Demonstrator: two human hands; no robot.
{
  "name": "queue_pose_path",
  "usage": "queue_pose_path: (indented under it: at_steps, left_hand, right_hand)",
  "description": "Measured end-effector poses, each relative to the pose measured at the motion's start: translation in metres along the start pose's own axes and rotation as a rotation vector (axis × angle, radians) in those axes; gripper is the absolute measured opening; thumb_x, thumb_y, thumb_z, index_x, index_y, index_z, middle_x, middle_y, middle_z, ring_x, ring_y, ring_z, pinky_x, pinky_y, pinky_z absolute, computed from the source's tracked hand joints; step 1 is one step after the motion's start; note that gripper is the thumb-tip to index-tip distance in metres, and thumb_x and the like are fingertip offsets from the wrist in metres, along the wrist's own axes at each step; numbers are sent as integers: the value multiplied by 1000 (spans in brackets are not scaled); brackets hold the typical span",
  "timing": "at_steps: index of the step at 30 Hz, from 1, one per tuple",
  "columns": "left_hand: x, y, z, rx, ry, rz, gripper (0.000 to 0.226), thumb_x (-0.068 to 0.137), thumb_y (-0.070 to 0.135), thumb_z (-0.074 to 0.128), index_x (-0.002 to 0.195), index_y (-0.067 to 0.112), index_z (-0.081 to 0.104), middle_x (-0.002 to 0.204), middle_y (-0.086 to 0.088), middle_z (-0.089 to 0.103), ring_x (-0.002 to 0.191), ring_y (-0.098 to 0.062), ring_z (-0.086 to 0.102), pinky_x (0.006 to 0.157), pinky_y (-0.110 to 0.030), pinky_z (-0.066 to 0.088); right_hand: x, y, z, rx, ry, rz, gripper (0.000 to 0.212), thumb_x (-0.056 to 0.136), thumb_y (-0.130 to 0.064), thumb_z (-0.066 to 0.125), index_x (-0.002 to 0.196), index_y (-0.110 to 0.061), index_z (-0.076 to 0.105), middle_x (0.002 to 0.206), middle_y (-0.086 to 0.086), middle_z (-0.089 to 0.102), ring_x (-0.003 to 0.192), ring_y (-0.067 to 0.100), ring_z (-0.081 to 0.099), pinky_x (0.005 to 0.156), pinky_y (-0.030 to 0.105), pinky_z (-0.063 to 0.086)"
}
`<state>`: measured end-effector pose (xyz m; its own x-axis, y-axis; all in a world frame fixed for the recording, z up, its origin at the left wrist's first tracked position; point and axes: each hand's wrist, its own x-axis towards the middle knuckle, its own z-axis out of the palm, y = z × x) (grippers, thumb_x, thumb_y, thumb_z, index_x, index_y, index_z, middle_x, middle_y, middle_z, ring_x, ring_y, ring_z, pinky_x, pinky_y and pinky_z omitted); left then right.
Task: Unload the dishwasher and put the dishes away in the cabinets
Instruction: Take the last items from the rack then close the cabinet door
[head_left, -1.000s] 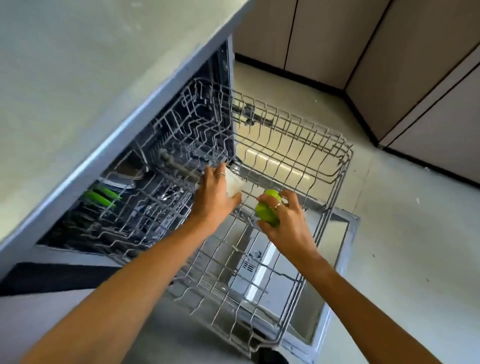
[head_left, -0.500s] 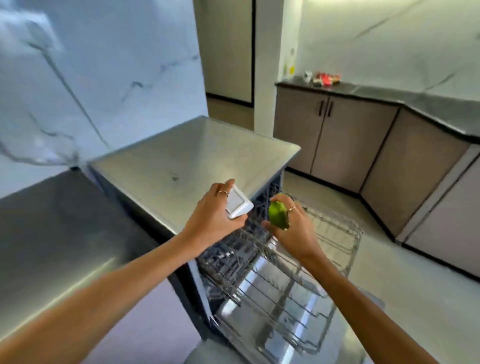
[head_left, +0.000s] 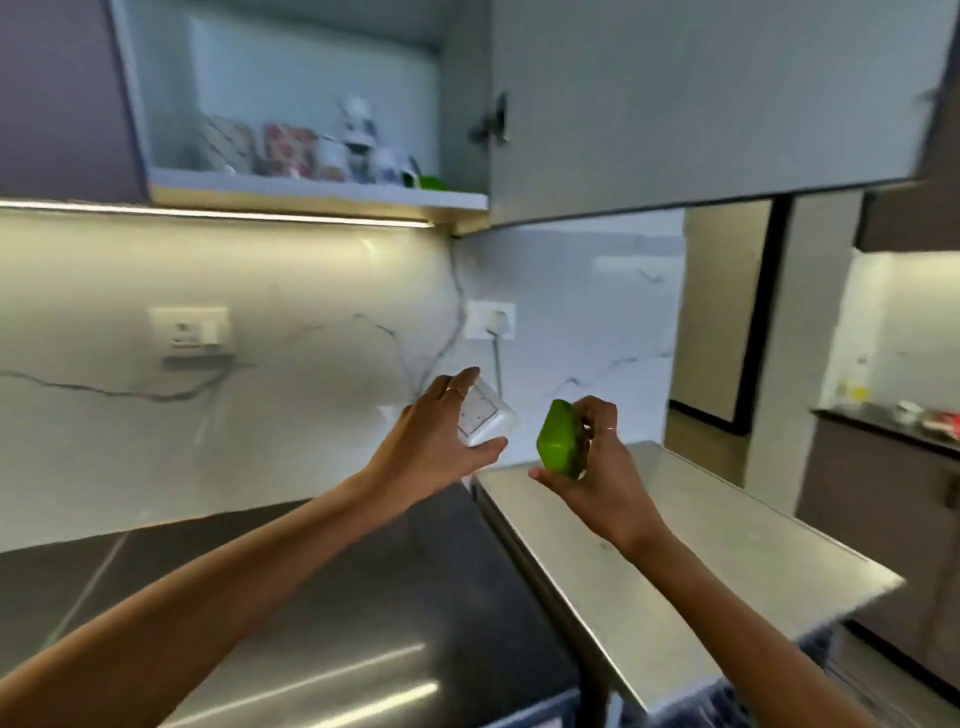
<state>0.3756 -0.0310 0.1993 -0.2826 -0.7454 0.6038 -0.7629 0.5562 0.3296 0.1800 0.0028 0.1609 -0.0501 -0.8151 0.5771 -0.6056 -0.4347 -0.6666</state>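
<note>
While both hands are raised in front of the marble-veined backsplash (head_left: 311, 291), each grips one small dish above the table (head_left: 363, 597). Left hand (head_left: 436, 441): fingers and thumb curled round a white square dish (head_left: 485, 418), glossy, rounded corners, base turned toward the viewer, faint specks on it; no legible writing. Right hand (head_left: 597, 467): thumb below and fingers above pinching a green square dish (head_left: 558, 439), smooth, rounded corners, held on edge, its longer edge near upright, tilted slightly. The two dishes are near each other, not touching. Table: brushed steel, reflective, in two sections. Overhead cabinet (head_left: 311, 130): door (head_left: 701, 104) open, shelf carrying blurred patterned mugs (head_left: 332, 150); their prints unreadable. White wall socket (head_left: 491, 319), cord hanging.
</note>
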Motion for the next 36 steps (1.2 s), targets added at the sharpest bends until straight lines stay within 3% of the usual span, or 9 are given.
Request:
queue_pose_path:
  at_steps: [9,14,19,23,27,32,36]
  left_hand:
    - [18,-59,-132,378,214,31,92,77,49,70,149,19,21,144,-4,40,125,-22,48,99,-33,44]
    - [37,-94,-197,379,290,-55,97,74,48,73,149,19,20,148,-2,38,130,-21,42,104,-32,37]
    - [89,-119,-248,439,371,-50,85,76,40,74,145,12,32,141,-9,45,124,-26,47,98,-27,36]
    - [142,-136,-272,448,403,-45,82,78,37,74,144,11,32,139,-10,46,120,-24,49,93,-28,40]
    - [189,-150,-286,432,345,-66,81,81,32,73,146,12,29,134,-11,49,113,-22,51,84,-25,42]
    - [230,-163,-297,372,144,-140,64,85,25,69,139,11,36,123,-10,54,104,-21,56,82,-28,50]
    - [245,-173,-303,374,-55,-221,52,86,23,68,131,9,46,119,-5,57,107,-20,56,85,-23,48]
  right_hand:
    - [101,-97,66,172,-90,-268,76,71,-20,81,129,-17,33,122,3,50,108,17,54,93,31,50]
    - [168,-144,97,196,-38,-473,80,66,-23,85,128,-13,35,124,10,51,111,26,54,92,44,50]
    - [241,-181,105,208,43,-650,77,64,-21,87,125,-11,41,121,10,55,107,25,55,91,41,49]
    - [296,-203,110,116,5,-720,72,66,-25,85,124,-22,42,118,1,54,99,21,55,78,28,45]
    - [339,-222,118,74,-111,-806,66,69,-22,83,121,-25,43,118,-1,53,92,14,52,66,11,41]
    - [381,-235,126,56,-228,-859,62,69,-22,83,120,-23,46,115,-2,56,100,17,55,83,28,50]
    - [403,-241,134,65,-317,-843,60,70,-23,82,119,-27,47,97,-21,51,89,3,54,74,14,47]
